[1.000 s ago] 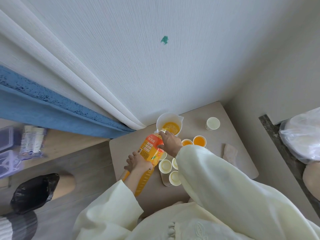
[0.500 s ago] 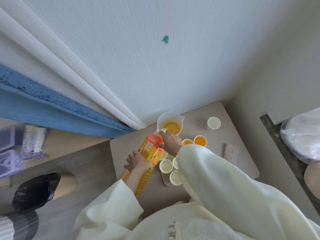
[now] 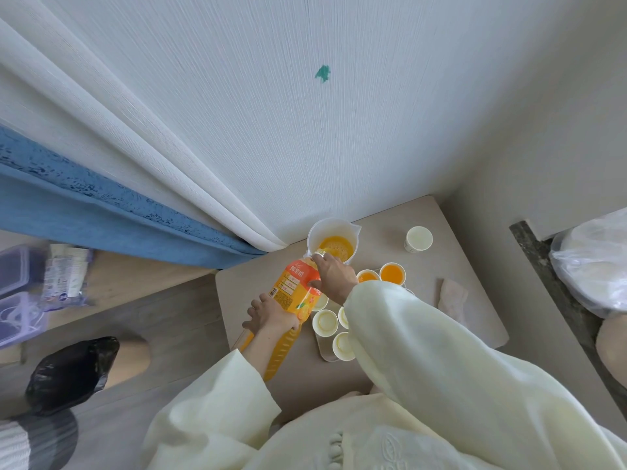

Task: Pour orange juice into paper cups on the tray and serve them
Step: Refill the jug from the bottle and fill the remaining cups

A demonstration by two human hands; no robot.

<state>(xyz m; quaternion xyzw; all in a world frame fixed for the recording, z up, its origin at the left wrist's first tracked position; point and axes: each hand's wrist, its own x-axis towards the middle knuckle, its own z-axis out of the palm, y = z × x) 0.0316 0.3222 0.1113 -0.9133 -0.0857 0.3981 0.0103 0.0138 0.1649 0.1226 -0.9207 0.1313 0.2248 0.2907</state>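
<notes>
A large orange juice bottle point(image 3: 293, 290) is tilted with its mouth over a white measuring jug point(image 3: 334, 239) that holds juice. My left hand point(image 3: 271, 315) grips the bottle's lower body. My right hand point(image 3: 334, 274) grips its upper part near the neck. Behind my right sleeve, two paper cups point(image 3: 392, 273) hold juice. Several empty paper cups point(image 3: 325, 322) stand on a tray point(image 3: 322, 349), partly hidden by the sleeve. Another paper cup point(image 3: 419, 239) stands apart at the table's far right.
The small beige table point(image 3: 471, 262) sits against a white curtain point(image 3: 237, 113). A crumpled cloth point(image 3: 453, 296) lies at its right side. A dark counter edge point(image 3: 549, 283) with a plastic bag point(image 3: 590, 262) is at far right. A black bag point(image 3: 73, 371) lies on the floor, left.
Nothing has visibly moved; both hands keep the bottle tilted over the jug.
</notes>
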